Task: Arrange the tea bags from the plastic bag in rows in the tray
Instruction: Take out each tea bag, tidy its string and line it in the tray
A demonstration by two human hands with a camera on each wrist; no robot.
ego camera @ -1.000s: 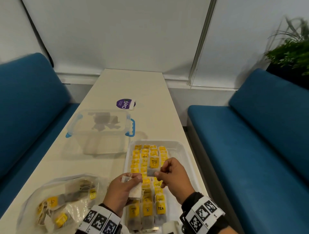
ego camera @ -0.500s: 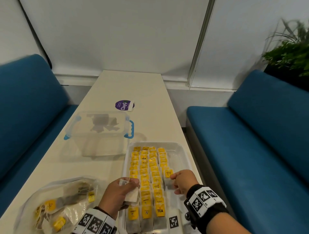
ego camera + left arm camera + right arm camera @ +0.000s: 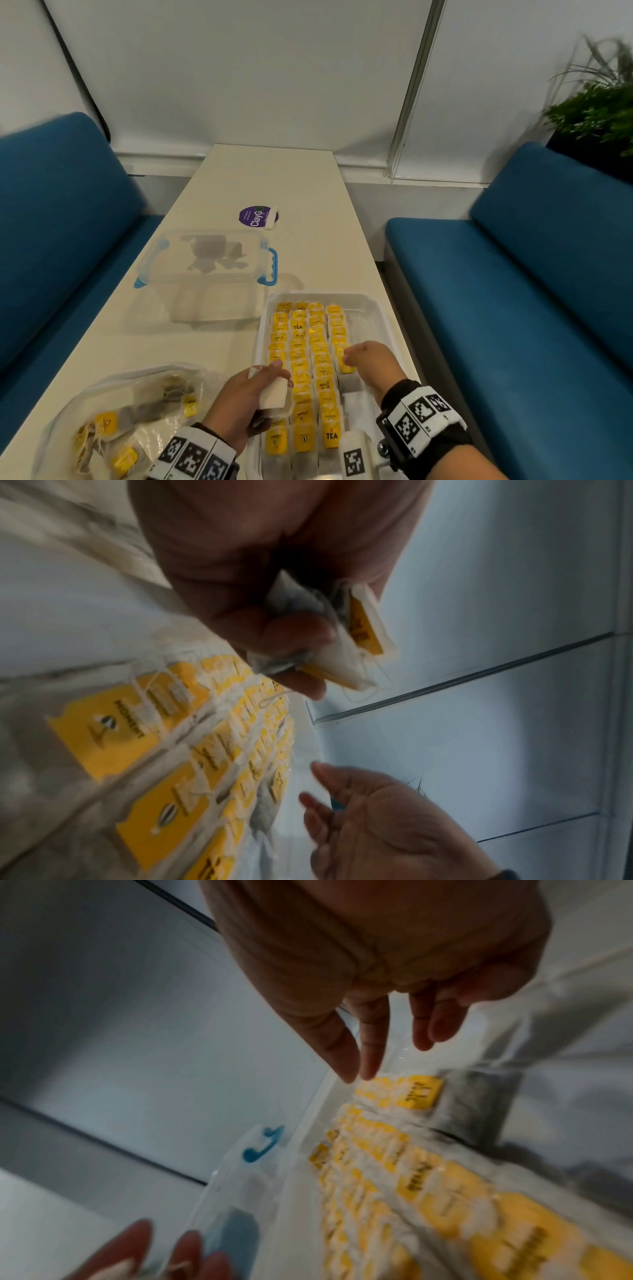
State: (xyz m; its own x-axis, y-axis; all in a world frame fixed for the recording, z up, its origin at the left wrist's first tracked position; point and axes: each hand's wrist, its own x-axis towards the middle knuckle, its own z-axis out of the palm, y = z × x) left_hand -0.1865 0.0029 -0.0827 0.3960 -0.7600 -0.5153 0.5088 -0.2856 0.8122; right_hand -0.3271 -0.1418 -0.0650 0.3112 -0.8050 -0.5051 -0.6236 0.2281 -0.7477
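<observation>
The tea bags [image 3: 310, 370] with yellow tags lie in four rows in the tray [image 3: 382, 320], which sits on the table [image 3: 274, 178] near its right edge, close to the person; three rows run the tray's whole length, and the rightmost row stops partway, its nearest bag [image 3: 347, 375] just under the right hand [image 3: 373, 363]. That hand hovers low over the end of the short row with its fingers [image 3: 373, 1031] straight and slightly apart, pointing down at the bags and holding nothing; whether the tips touch a bag cannot be told. The left hand [image 3: 246, 401] is at the tray's left edge and grips a small bunch of bags [image 3: 356, 639] between thumb and curled fingers, a yellow tag and loose strings showing at its front. To the left, at the table's near corner, lies the plastic bag [image 3: 68, 421], clear and crumpled, with more tea bags inside it. Beyond the tray stands a clear box [image 3: 205, 274] with blue clips; dark shapes show through its lid. Farther up the table lies a round purple sticker [image 3: 255, 216]. Blue benches [image 3: 531, 291] flank the table on both sides, and a green plant [image 3: 596, 113] stands behind the right one
</observation>
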